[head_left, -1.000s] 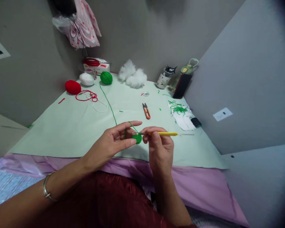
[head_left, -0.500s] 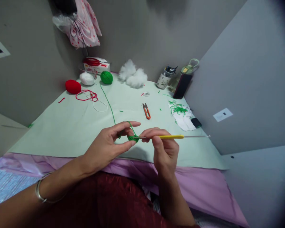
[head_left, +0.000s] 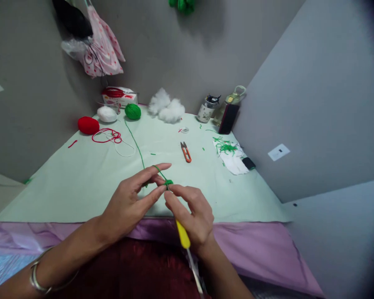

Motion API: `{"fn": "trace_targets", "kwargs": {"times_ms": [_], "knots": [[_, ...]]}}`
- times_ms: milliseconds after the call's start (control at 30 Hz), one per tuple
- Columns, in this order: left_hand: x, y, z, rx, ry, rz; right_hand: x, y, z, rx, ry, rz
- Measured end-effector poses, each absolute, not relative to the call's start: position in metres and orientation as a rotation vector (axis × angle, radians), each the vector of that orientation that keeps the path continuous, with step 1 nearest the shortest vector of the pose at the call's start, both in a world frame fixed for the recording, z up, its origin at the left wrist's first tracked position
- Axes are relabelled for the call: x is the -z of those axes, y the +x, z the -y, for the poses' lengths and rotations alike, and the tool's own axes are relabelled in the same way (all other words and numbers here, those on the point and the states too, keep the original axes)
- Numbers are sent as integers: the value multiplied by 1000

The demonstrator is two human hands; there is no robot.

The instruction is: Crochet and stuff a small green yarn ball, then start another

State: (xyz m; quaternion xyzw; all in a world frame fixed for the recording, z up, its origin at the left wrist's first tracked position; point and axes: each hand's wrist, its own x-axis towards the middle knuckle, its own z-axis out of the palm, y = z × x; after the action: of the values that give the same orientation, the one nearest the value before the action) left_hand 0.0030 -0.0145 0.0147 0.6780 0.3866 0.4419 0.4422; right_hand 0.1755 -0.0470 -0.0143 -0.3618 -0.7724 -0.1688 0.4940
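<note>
My left hand (head_left: 132,195) pinches a small green crochet piece (head_left: 168,182) between thumb and fingers, its index finger stretched out with green yarn (head_left: 161,172) running over it. In my right hand (head_left: 191,209) is a crochet hook (head_left: 182,234) with a yellow handle. Its tip meets the crochet piece, and the other metal end slants down toward my lap. My right fingertips are close against the piece and hide part of it. From the left hand the yarn leads back across the table to a green yarn ball (head_left: 132,111).
On the pale green tablecloth (head_left: 81,187) lie orange thread snips (head_left: 186,153), a red yarn ball (head_left: 88,125), a white yarn ball (head_left: 107,114) and white stuffing (head_left: 171,111). Right of these are a phone (head_left: 228,119), a jar (head_left: 206,110) and green scraps on tissue (head_left: 237,164).
The hook has swung from lying level, pointing right, to slanting down toward my lap. My right hand has turned and come closer to the left. The whole view has shifted slightly.
</note>
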Motion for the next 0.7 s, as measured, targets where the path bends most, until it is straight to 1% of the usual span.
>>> {"fn": "trace_targets", "kwargs": {"times_ms": [100, 167, 300, 433, 500, 567, 700], "knots": [[-20, 9, 17, -1031, 1309, -859, 27, 170, 46, 501, -907, 1729], [-23, 14, 18, -922, 1062, -755, 30, 169, 46, 424, -875, 1636], [-26, 14, 15, -768, 815, -684, 18, 177, 48, -119, -818, 1512], [-24, 9, 12, -841, 875, -718, 8, 184, 45, -620, -753, 1213], [-20, 9, 12, -870, 939, -709, 9, 182, 41, -790, -707, 1154], [-16, 11, 12, -865, 1004, -690, 11, 178, 37, -824, -700, 1187], [-11, 13, 14, -893, 1011, -722, 14, 172, 33, -765, -760, 1263]]}}
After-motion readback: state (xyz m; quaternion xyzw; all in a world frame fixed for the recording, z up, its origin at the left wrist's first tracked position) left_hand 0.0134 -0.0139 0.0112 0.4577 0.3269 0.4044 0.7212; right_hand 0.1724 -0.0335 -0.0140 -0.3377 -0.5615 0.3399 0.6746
